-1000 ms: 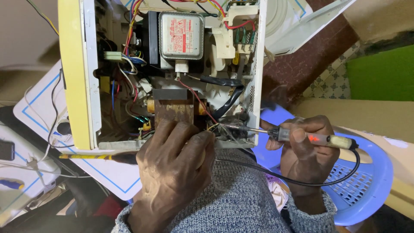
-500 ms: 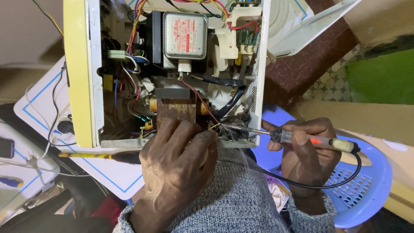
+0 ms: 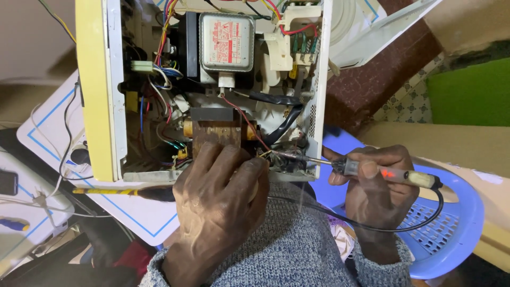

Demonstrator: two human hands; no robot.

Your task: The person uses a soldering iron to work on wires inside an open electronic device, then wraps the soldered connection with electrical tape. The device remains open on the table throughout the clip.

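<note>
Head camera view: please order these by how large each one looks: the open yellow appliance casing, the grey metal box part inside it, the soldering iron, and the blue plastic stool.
1. Yellow appliance casing, clearly largest.
2. Blue plastic stool, though partly hidden by the right hand.
3. Grey metal box part and soldering iron: unsure, one blocky, one long and thin.

Two bare hands, both arms in grey knitted sleeves.

The left hand (image 3: pixel 220 204) lies palm down, back to the camera, fingers stretched forward and slightly spread, fingertips curled at the front, thumb tucked to the right; its wrist rises straight from the sleeve below. The right hand (image 3: pixel 374 186) sits near it to the right, closed in a fist-like grip, thumb laid flat on top pointing left, knuckles bent, wrist turned inward.
</note>
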